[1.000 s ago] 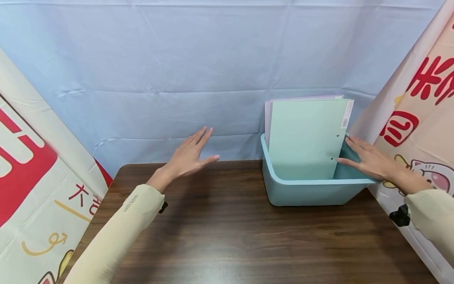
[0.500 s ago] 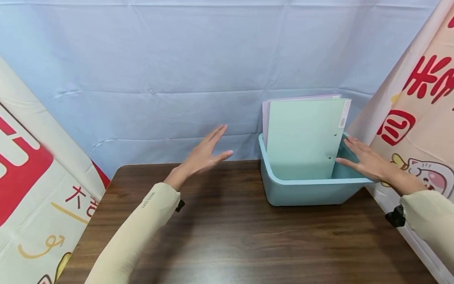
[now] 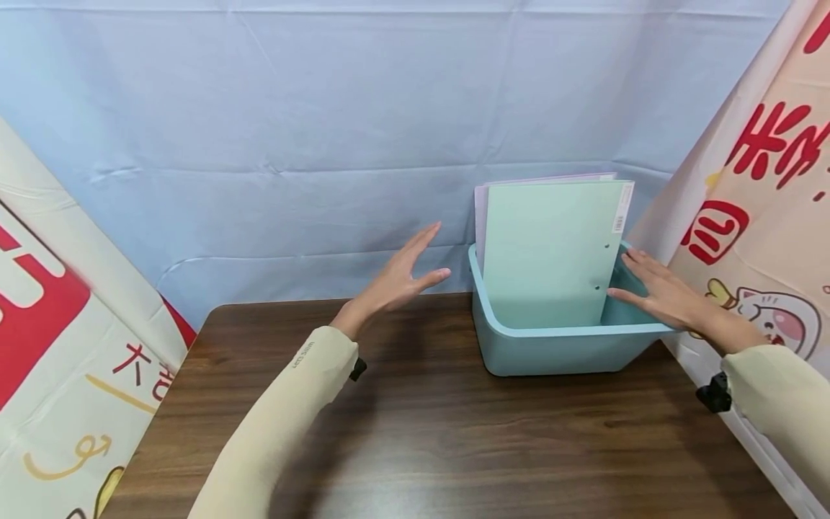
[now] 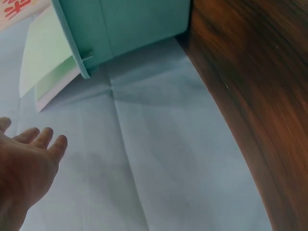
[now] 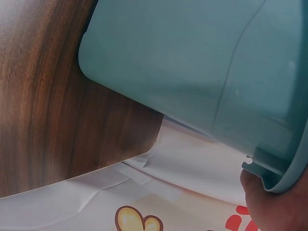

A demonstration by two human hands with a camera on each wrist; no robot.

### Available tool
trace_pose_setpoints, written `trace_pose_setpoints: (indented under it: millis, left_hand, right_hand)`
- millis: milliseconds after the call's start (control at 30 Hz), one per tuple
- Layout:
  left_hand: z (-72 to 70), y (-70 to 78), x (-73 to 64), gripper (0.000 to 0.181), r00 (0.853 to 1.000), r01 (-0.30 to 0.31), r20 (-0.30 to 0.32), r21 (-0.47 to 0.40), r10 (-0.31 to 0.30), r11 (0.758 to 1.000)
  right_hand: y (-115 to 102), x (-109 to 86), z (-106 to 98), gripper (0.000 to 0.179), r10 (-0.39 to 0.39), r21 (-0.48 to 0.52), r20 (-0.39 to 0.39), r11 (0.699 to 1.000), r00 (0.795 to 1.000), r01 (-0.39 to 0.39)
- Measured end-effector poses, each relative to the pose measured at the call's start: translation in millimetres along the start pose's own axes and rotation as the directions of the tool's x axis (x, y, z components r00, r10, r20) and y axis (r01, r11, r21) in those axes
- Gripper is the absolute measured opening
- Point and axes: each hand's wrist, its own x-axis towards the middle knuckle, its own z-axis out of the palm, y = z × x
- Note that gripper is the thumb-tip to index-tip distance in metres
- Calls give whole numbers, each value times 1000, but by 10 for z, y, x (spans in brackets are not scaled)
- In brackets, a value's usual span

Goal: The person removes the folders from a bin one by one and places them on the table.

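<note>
blue bin (image 3: pixel 556 353) now lies nearer, right of the released, empty left grip (image 3: pixel 397 277); right grip (image 3: pixel 668 294) touches it, clasp unclear, so both flank it.

two hands (image 3: pixel 394 282) — one bin (image 3: pixel 564 353) at the right hand (image 3: pixel 664 292). at least two folders (image 3: pixel 551 245) between them, one table (image 3: pixel 454 447) below.

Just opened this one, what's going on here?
A person has their right hand resting at the right-hand rim of a blue bin on a wooden table. Their left hand is in the air left of the bin, fingers extended, holding nothing. A mint-green folder stands in the bin, with a pale purple folder behind it.
</note>
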Motion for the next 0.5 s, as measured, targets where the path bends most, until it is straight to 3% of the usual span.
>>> trace_pose_setpoints:
  millis: [500]
  left_hand:
    - [172, 15, 235, 94, 1000, -8, 13, -104, 9, 995]
  right_hand:
    - [-11, 17, -7, 96, -1, 0, -6, 1000, 1000, 1]
